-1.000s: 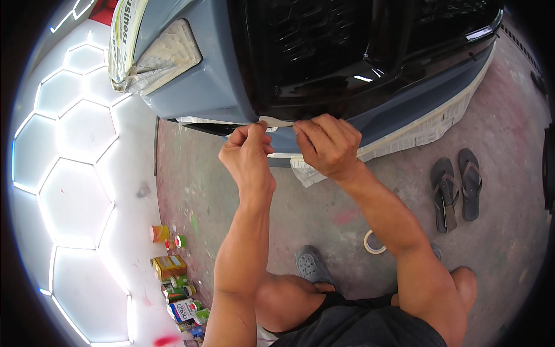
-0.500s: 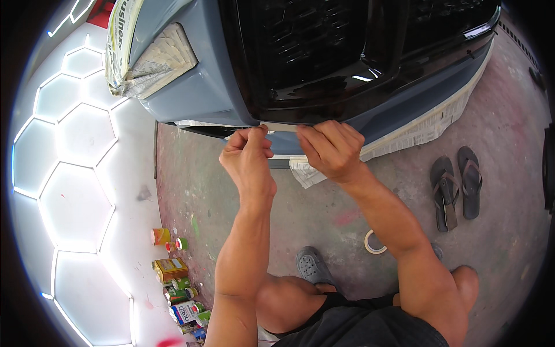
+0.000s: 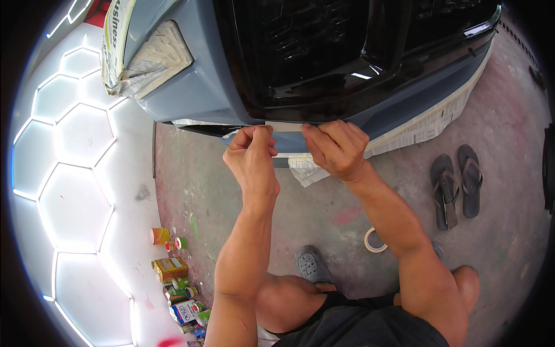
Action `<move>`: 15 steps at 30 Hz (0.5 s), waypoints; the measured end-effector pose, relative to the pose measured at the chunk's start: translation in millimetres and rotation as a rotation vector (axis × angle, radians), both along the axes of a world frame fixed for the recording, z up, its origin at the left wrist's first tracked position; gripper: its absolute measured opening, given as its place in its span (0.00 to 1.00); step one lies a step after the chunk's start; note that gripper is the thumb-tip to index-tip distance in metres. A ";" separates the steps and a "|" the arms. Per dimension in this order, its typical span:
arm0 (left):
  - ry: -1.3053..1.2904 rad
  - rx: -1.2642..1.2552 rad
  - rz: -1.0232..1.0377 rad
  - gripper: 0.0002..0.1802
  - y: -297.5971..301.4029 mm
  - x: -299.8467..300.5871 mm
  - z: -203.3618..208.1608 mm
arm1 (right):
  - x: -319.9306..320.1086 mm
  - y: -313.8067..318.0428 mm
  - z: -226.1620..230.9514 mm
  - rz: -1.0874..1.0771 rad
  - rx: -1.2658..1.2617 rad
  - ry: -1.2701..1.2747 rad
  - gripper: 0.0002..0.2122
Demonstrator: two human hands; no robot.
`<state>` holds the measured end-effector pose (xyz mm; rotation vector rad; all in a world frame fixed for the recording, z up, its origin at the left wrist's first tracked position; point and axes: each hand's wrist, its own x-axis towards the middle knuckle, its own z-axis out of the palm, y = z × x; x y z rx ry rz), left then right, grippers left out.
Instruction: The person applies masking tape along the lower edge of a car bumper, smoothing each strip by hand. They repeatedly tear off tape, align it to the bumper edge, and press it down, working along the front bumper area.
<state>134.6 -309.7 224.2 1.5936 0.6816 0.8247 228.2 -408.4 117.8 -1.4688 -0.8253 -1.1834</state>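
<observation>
A short strip of cream masking tape [image 3: 285,126] stretches between my two hands, along the lower edge of the glossy black grille [image 3: 312,87]. Its left end is pinched in my left hand [image 3: 252,159], thumb and fingers pressed together. My right hand [image 3: 338,149] grips the other end with bent fingers. Both hands are at the grey car bumper [image 3: 202,63], just under the black part. Newspaper masking [image 3: 419,124] is taped along the bumper's lower edge. More taped paper covers the triangular opening [image 3: 160,61] at the left.
A roll of masking tape [image 3: 375,240] lies on the stained concrete floor by my right arm. Dark flip-flops [image 3: 444,191] are on the right. Several paint cans [image 3: 171,269] line the white wall with glowing hexagon lights [image 3: 78,196]. My clog-covered foot [image 3: 312,265] is below.
Both hands have shifted slightly right along the grille's edge. More of the tape strip now shows between them, lying closer against the bumper.
</observation>
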 end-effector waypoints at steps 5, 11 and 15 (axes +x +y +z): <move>-0.021 -0.038 -0.006 0.08 1.1 -1.2 -0.8 | -0.3 -0.2 -1.5 0.005 0.001 -0.003 0.08; -0.024 -0.064 -0.016 0.07 1.0 -0.3 -2.0 | 2.3 -1.5 -2.5 0.002 0.004 -0.007 0.08; -0.034 -0.060 -0.020 0.07 0.8 -0.3 -1.5 | 2.0 -1.9 -0.8 0.007 0.008 -0.014 0.08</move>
